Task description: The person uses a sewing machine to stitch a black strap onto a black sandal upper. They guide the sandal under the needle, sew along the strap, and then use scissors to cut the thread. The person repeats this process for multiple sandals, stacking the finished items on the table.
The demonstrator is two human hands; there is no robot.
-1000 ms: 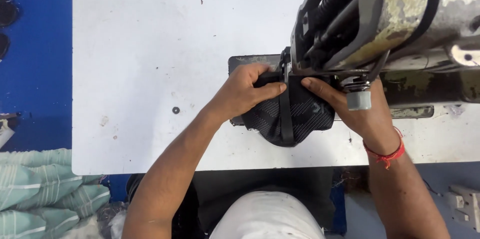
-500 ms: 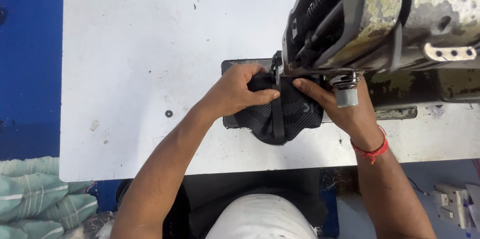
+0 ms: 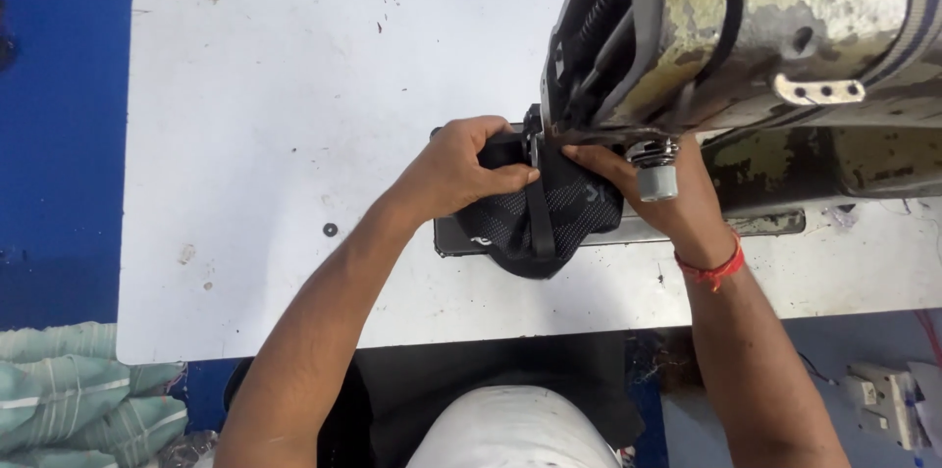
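Note:
A dark patterned fabric piece (image 3: 569, 218) with a black strap down its middle lies under the head of a worn industrial sewing machine (image 3: 746, 46). My left hand (image 3: 461, 169) grips the fabric's left side, fingers curled over its top edge by the needle area. My right hand (image 3: 667, 193) pinches the fabric's right side beneath the machine head; a red band circles that wrist. The needle itself is hidden by the machine.
The white sewing table (image 3: 294, 115) spreads to the left, with small marks and a hole. Blue floor (image 3: 59, 134) lies beyond its left edge. Striped green cloth (image 3: 78, 399) is heaped at lower left. A white electrical box (image 3: 883, 399) sits at lower right.
The view has shifted slightly, so the table and machine sit a little further left and lower. Both hands keep their hold on the fabric under the machine head.

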